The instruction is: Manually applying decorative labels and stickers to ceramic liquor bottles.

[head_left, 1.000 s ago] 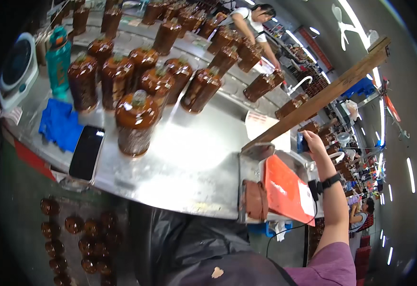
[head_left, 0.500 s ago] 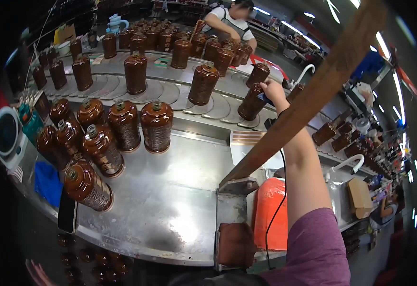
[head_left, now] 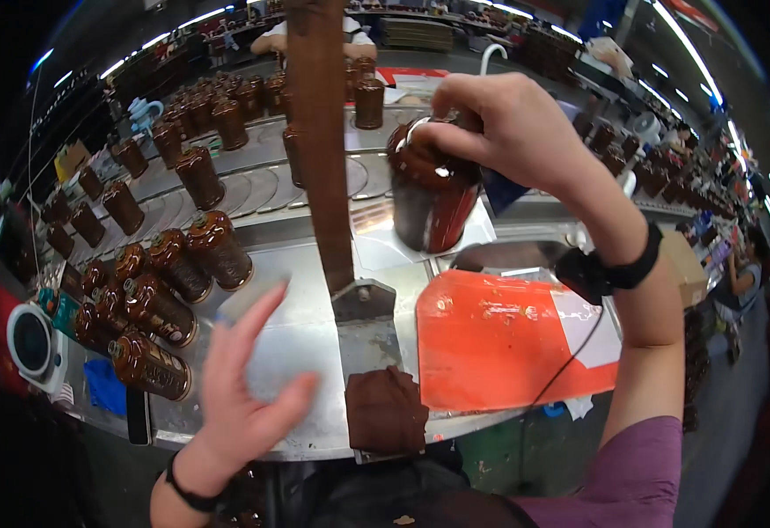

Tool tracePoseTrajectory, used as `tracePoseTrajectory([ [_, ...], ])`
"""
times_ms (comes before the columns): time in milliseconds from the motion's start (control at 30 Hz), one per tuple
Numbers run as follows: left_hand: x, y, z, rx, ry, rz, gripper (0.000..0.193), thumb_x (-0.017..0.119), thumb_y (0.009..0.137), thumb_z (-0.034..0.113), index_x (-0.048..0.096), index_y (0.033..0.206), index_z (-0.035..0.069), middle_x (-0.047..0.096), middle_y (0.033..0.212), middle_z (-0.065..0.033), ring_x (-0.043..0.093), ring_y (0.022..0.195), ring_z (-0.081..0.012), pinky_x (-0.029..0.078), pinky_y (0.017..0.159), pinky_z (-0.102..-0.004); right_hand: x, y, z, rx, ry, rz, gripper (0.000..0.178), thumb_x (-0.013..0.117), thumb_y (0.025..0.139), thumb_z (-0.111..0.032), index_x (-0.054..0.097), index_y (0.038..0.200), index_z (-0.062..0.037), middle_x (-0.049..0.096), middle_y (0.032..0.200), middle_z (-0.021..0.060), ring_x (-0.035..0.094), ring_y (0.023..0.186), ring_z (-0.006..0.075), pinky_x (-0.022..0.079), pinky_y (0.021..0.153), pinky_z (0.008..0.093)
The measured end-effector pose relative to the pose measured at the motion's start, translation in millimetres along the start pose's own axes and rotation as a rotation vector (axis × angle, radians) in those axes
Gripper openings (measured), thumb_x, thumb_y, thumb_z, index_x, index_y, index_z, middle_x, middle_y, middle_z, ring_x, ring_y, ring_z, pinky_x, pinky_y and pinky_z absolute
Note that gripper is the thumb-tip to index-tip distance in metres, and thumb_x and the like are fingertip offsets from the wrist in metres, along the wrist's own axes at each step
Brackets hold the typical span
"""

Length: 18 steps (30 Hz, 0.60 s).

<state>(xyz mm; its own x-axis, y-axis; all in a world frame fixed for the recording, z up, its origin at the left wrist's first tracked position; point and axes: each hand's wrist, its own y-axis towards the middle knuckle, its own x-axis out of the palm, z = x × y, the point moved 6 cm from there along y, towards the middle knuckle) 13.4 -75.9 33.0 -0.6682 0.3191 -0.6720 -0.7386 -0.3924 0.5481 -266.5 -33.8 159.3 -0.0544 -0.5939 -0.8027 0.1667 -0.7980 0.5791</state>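
Observation:
A glossy brown bottle (head_left: 429,204) hangs upright, slightly tilted, above the bench right of the wooden post. My right hand (head_left: 519,130) is closed around its neck from above, hiding the top. My left hand (head_left: 249,378), a little blurred, is raised over the metal bench (head_left: 301,339) with thumb and fingers spread and nothing in them. It is nearest to a group of standing brown bottles (head_left: 152,308) on the bench's left part. Below the held bottle lies a glossy orange-red sheet (head_left: 491,343) with a white paper on it.
The wooden post (head_left: 319,132) rises from a metal bracket between my hands. A brown cloth (head_left: 387,409) hangs at the bench's front edge. Behind runs a plate conveyor (head_left: 249,189) carrying bottles. A black cable (head_left: 570,361) crosses the orange-red sheet. Across the conveyor, a co-worker (head_left: 359,37) is partly hidden.
My right hand has lifted a bottle off the conveyor and brought it nearer. My left hand has come up from the lower left edge over the bench. The view has turned right.

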Motion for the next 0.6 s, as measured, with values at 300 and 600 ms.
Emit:
tracePoseTrajectory([
  [300, 116, -11, 15, -0.436, -1.004, -0.149, 0.103, 0.079, 0.082, 0.014, 0.009, 0.156, 0.003, 0.040, 0.147, -0.0175, 0.044, 0.136, -0.0251, 0.037, 0.113, -0.0393, 84, -102, -51, 0.470, 0.828, -0.517, 0.041, 0.066, 0.095, -0.040, 0.069, 0.087, 0.0007, 0.060, 0.067, 0.0033, 0.052, 0.064, 0.0106, 0.045, 0.060, 0.0297],
  [600, 158, -57, -42, -0.922, -1.275, -0.084, 0.077, 0.068, 0.094, 0.016, 0.020, 0.153, 0.003, 0.046, 0.144, -0.0120, 0.046, 0.133, -0.0201, 0.038, 0.112, -0.0374, 190, -181, -85, 0.676, 1.100, -0.890, 0.086, 0.064, 0.089, -0.060, 0.047, 0.141, 0.0065, 0.068, 0.092, 0.0145, 0.066, 0.086, 0.0200, 0.052, 0.079, 0.0328],
])
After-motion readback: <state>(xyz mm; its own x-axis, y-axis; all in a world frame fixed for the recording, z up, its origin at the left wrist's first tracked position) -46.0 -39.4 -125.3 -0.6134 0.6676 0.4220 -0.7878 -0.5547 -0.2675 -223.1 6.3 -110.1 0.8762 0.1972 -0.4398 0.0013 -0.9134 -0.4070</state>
